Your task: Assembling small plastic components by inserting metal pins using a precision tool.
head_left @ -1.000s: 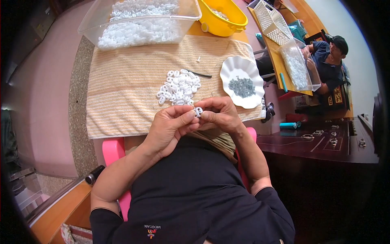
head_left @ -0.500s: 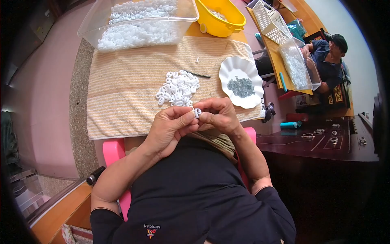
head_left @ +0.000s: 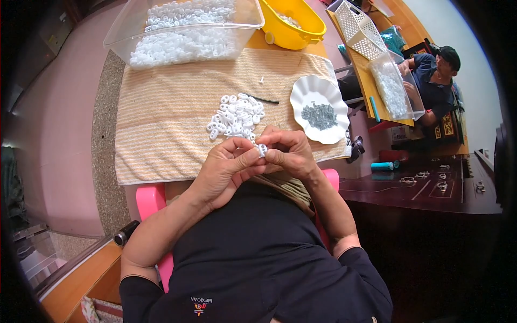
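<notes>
Between the fingertips of my two hands is a small white plastic piece with holes (head_left: 262, 150). My left hand (head_left: 230, 164) pinches it from the left, thumb against index finger. From the right, my right hand (head_left: 288, 153) grips the same piece with thumb and fingers. Just beyond my hands lies a pile of similar white oval pieces (head_left: 237, 114) on a striped towel (head_left: 161, 118). To the right, a white scalloped plate (head_left: 301, 97) carries a heap of small dark grey-green parts (head_left: 320, 116). A thin dark rod (head_left: 263, 99) rests beside the pile.
At the back stand a clear bin (head_left: 116, 40) of white pieces and a yellow tub (head_left: 299, 39). A tiny white part (head_left: 262, 80) lies on the towel. On the right, a person (head_left: 439, 81) sits at another table beside a clear box (head_left: 417, 110). Pink chair arms (head_left: 151, 199) flank me.
The small white piece has tilted slightly between my fingertips. My hands have otherwise barely moved. The other person's hand has shifted a little at the clear box.
</notes>
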`<state>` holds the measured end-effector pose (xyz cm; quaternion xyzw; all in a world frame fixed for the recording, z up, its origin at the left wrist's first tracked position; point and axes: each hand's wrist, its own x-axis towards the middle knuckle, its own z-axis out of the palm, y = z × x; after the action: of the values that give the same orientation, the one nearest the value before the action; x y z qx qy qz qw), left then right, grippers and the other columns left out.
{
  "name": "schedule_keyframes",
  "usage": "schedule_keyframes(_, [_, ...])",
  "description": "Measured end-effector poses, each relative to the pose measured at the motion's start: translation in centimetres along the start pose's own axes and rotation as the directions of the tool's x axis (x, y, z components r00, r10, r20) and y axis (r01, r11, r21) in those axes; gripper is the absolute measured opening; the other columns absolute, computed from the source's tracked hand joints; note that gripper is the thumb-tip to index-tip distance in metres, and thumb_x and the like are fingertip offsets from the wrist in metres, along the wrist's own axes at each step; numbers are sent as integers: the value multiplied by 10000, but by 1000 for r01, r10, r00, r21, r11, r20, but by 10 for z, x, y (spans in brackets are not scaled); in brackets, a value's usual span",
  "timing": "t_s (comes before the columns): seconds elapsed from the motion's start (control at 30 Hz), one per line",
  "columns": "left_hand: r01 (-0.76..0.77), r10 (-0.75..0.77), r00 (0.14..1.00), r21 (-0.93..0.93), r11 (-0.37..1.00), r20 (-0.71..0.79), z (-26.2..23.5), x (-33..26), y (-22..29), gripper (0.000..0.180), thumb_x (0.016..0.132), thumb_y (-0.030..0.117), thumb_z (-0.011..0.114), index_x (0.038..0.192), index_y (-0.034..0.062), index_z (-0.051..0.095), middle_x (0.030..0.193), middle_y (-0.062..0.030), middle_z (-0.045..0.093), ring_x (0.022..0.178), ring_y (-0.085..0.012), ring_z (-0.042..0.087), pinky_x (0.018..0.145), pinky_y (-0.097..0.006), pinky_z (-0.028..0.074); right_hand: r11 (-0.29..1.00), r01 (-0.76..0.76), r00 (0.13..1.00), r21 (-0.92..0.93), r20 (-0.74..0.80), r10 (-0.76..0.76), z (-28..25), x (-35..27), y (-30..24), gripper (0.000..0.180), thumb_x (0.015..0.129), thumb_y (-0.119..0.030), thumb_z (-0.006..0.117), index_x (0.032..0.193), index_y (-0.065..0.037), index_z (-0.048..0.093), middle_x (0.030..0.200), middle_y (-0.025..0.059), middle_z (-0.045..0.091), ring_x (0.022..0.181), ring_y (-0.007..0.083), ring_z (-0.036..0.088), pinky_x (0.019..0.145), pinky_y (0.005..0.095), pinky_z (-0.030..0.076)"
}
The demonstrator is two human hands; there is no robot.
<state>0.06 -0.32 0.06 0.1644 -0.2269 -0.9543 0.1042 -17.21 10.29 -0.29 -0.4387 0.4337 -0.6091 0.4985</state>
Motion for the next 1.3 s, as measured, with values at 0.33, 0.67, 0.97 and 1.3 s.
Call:
schedule_keyframes(0.33, [-34,34,999,30,999,27,2,-2,-2,85,883,85,662,904,40,594,894,-65,666,788,-133,656,748,-245,562,998,12,1000,-65,-12,-13,4,-2,-4,237,862,7,650,1098,39,646,947,67,603,847,111,602,724,223,486])
schedule_keyframes(0.67, [-44,43,998,18,999,36,-1,0,-7,88,884,97,665,897,51,591,868,-50,659,766,-128,653,726,-239,559,998,26,999,-55,-35,-28,14,-2,-8,213,864,18,642,1075,49,644,942,60,600,828,110,623,708,216,516])
schedule_keyframes(0.97, [-33,33,999,39,999,7,-1,1,-3,93,890,114,662,910,58,590,883,-40,650,772,-120,647,731,-232,559,994,-99,994,-37,-59,97,12,-1,-8,223,871,-50,667,1075,34,638,906,33,593,765,66,611,636,188,491])
schedule_keyframes(1.3, [-4,3,1000,55,999,12,-2,1,-1,103,889,128,665,940,59,607,907,-36,658,810,-112,646,743,-237,559,997,-11,1000,-76,-27,9,15,1,-12,268,832,-34,709,1090,5,646,880,6,564,773,54,548,660,184,440])
